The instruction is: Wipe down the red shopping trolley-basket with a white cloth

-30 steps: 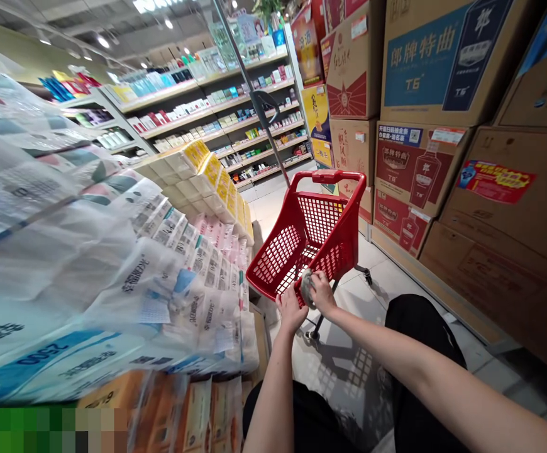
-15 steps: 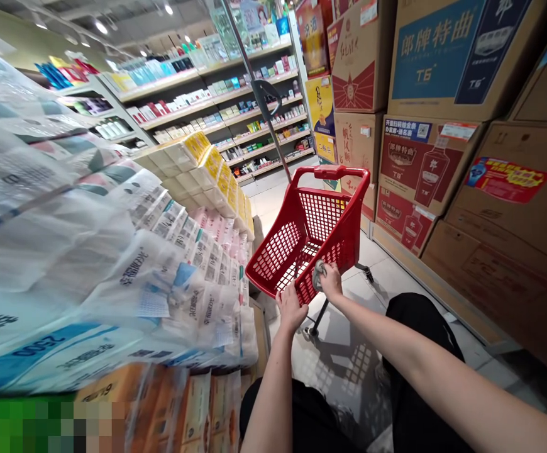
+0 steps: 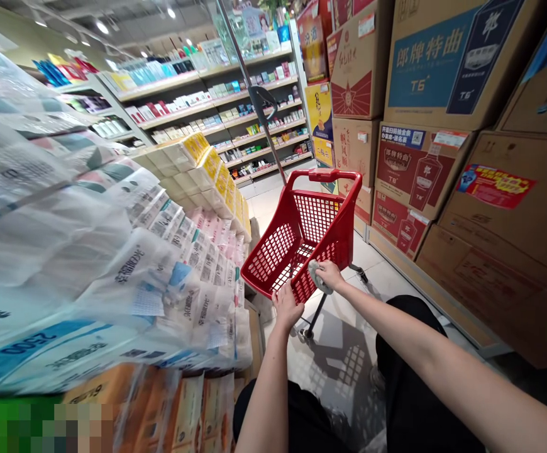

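A red plastic shopping cart (image 3: 315, 220) with a mesh basket stands tilted on the aisle floor in front of me. My left hand (image 3: 287, 308) grips the near rim of the basket, fingers closed over it. My right hand (image 3: 332, 275) holds a small grey cloth (image 3: 315, 275) pressed against the basket's near right corner.
Stacked packs of tissue and toilet paper (image 3: 113, 251) fill the left side. Tall stacks of brown liquor cartons (image 3: 443, 126) line the right. Shelves of goods (image 3: 217, 100) stand at the aisle's far end. Tiled floor (image 3: 386, 277) runs between the stacks. My dark trousers (image 3: 419, 390) show below.
My right hand with the cloth has slid along the basket's near rim toward the right corner. My left hand keeps its grip on the rim.
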Demonstrator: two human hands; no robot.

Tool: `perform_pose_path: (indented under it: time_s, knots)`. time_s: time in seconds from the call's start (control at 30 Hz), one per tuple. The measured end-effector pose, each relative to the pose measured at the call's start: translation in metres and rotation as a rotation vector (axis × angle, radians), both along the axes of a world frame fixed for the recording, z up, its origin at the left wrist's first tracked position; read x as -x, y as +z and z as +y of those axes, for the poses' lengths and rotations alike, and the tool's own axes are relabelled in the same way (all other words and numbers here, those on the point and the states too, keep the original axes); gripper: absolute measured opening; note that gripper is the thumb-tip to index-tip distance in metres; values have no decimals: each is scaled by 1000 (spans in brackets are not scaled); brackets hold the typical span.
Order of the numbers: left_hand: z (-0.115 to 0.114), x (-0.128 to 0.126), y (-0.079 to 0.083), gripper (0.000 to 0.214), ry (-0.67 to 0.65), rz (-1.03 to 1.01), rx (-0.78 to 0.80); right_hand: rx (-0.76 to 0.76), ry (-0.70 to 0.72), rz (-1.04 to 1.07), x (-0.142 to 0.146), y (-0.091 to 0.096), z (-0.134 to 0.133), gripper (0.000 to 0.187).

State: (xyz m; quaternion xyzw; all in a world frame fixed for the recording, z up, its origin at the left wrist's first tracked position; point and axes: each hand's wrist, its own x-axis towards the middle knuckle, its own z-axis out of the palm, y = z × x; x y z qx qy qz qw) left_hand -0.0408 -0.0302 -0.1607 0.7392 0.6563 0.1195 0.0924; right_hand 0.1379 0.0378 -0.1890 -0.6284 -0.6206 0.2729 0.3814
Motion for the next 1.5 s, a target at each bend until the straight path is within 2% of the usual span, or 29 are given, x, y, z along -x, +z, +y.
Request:
perform_pose_path:
  time_s: [0.17, 0.27, 0.33, 0.43, 0.5, 0.53, 0.67, 0.8, 0.87, 0.93, 1.03, 1.13, 1.2, 1.27, 1.4, 1.5]
  knots:
    - [-1, -1, 0, 80, 18, 2, -2, -116, -33, -37, 23, -1, -25, 19]
    - [-3, 2, 1, 79, 13, 7, 2, -103, 157, -29, 31, -10, -42, 17]
    - [-4, 3, 1, 78, 7, 7, 9, -83, 202, 10, 32, -15, -49, 22]
    - [-7, 3, 2, 77, 6, 0, 11, -110, -42, 123, 36, -17, -52, 39]
    - [-9, 1, 1, 78, -2, -12, 7, -145, -161, 172, 43, -14, -50, 39]
    - [-11, -1, 1, 79, -6, -19, 7, -159, -173, 174, 48, -12, -50, 35]
    - [-16, -2, 2, 82, -12, -33, 17, -166, -115, 138, 63, -13, -56, 20]
    - [-17, 6, 4, 80, -29, -35, 15, -152, 61, 131, 55, -17, -63, 16]
    - [-15, 10, 5, 79, -31, -36, 15, -184, 13, 159, 41, -9, -57, 20]
    - [-15, 12, 5, 78, -23, -34, 13, -256, -152, 188, 21, 7, -42, 28]
    - [-17, 11, 6, 80, -22, -29, 3, -370, -354, 161, -16, 40, -2, 37]
    - [-21, 8, 7, 80, -31, -20, -2, -396, -439, 58, -49, 63, 39, 37]
    - [-23, 5, 8, 80, -26, -12, -5, -371, -386, -52, -58, 67, 53, 32]
    - [-24, 2, 7, 81, -13, -5, -13, -339, -262, -165, -50, 61, 51, 27]
    - [-24, -4, 5, 83, 10, 1, -42, -377, -68, -281, -2, 39, 13, 31]
    - [-26, -6, 3, 84, 11, 2, -68, -404, -34, -309, 27, 30, -15, 41]
